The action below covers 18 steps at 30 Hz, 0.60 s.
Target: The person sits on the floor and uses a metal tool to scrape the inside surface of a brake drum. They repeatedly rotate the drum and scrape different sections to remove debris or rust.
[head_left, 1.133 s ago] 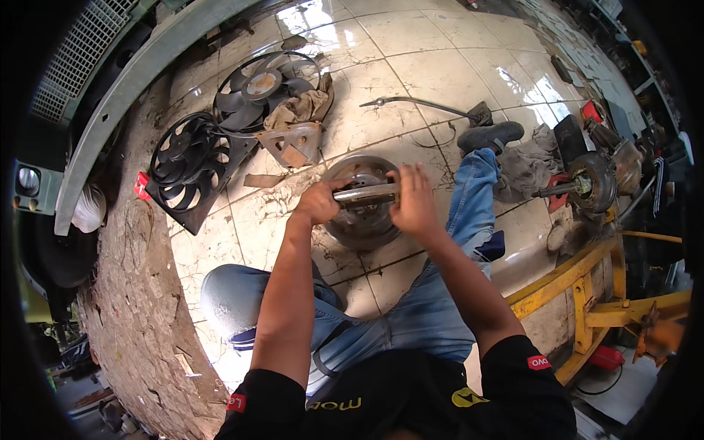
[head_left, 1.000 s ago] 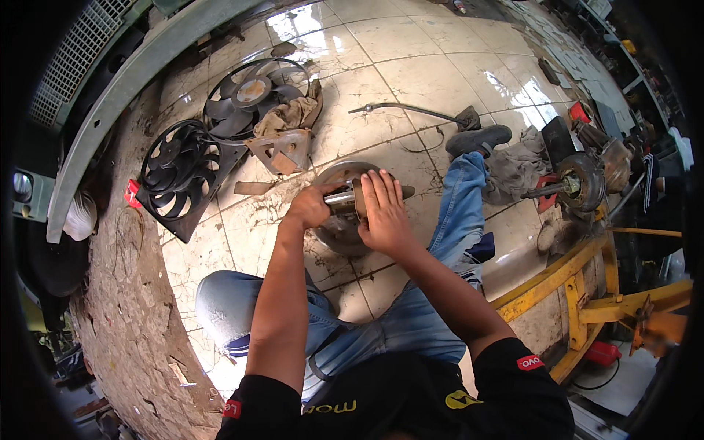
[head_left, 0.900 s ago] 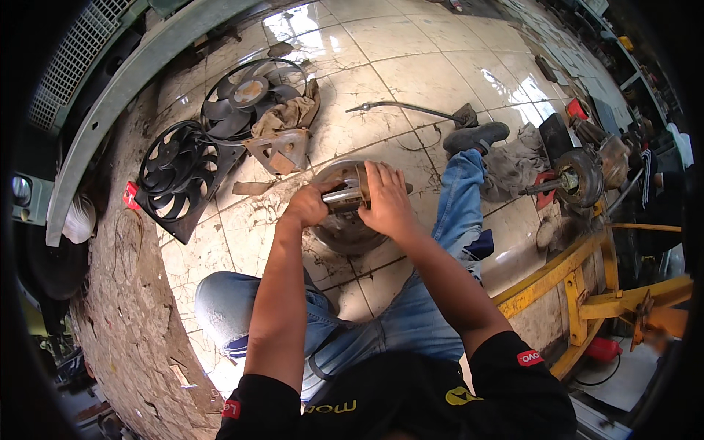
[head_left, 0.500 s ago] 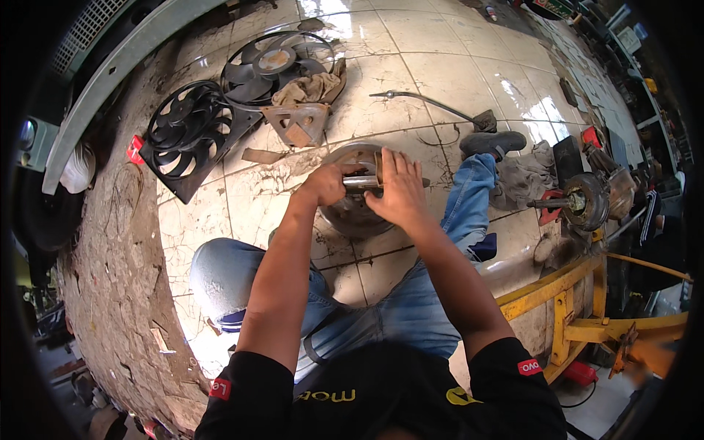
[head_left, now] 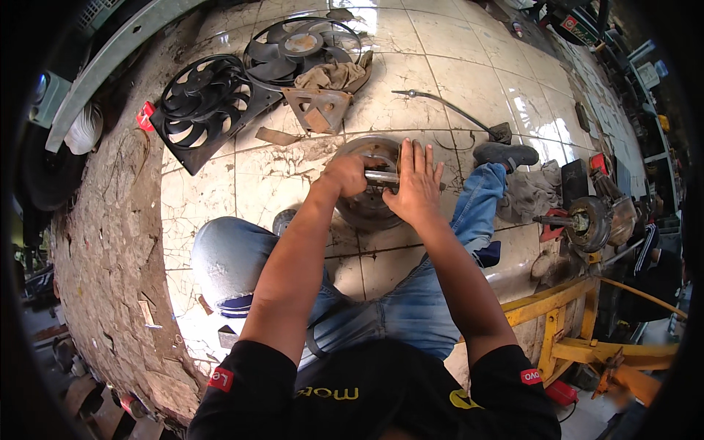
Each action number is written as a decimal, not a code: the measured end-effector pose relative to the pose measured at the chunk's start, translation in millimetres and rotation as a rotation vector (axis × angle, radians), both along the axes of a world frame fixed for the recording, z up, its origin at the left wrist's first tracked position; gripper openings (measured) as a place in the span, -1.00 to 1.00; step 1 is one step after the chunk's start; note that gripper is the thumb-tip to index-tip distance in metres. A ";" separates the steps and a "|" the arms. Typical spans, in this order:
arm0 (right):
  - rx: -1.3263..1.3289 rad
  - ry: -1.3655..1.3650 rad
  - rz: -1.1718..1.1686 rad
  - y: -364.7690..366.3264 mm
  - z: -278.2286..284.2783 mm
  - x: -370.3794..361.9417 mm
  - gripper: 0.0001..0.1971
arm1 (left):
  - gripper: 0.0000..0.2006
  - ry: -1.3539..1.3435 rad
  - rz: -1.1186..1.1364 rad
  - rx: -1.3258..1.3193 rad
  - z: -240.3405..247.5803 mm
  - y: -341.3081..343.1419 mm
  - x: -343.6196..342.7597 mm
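Note:
On the tiles between my legs lies a round, rusty metal drum-like part [head_left: 370,214], dark and worn inside. My left hand [head_left: 343,177] is wrapped round the near end of a shiny metal rod [head_left: 381,177] that spans the middle of the part. At the rod's other end, my right hand [head_left: 418,192] has its fingers stretched out and its palm laid against an upright edge there. What is under that palm is mostly hidden. Both forearms reach in from below, over my jeans.
Black radiator fans [head_left: 202,103] lie at the upper left, beside a rusty triangular bracket [head_left: 320,103] with a rag [head_left: 330,75]. Ahead is a thin black hose [head_left: 455,110]. To the right are a grey cloth [head_left: 529,192], a hub assembly [head_left: 589,224] and a yellow frame [head_left: 546,302].
The view has turned slightly, so the scene sits further right. My left fingers have curled more fully round the rod; the right hand stays flat at its far end.

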State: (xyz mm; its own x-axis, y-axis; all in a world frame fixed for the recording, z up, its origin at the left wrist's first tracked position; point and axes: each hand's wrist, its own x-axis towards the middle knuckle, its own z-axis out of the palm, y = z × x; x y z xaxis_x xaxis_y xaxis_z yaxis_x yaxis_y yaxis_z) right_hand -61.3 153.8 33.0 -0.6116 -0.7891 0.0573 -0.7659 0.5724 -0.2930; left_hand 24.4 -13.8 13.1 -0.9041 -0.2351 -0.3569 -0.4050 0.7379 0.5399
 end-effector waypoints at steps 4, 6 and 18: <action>-0.035 0.087 0.120 18.9 -5.3 11.9 0.09 | -0.34 0.012 0.037 -0.045 2.7 3.3 -1.6; -0.001 0.087 0.119 23.6 -5.6 19.3 0.08 | -0.34 0.004 0.025 -0.019 3.9 1.8 -1.0; -0.019 -0.108 0.164 18.6 -4.6 -3.5 -0.09 | -0.33 -0.068 0.010 0.005 17.2 3.2 -2.8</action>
State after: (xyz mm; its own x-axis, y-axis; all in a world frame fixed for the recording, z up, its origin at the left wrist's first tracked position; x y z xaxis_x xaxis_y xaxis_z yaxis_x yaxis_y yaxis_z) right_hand -64.8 172.5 28.4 -0.4779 -0.8783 0.0145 -0.8123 0.4356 -0.3878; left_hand 21.6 -10.6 30.4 -0.8753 -0.2417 -0.4190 -0.4481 0.7311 0.5145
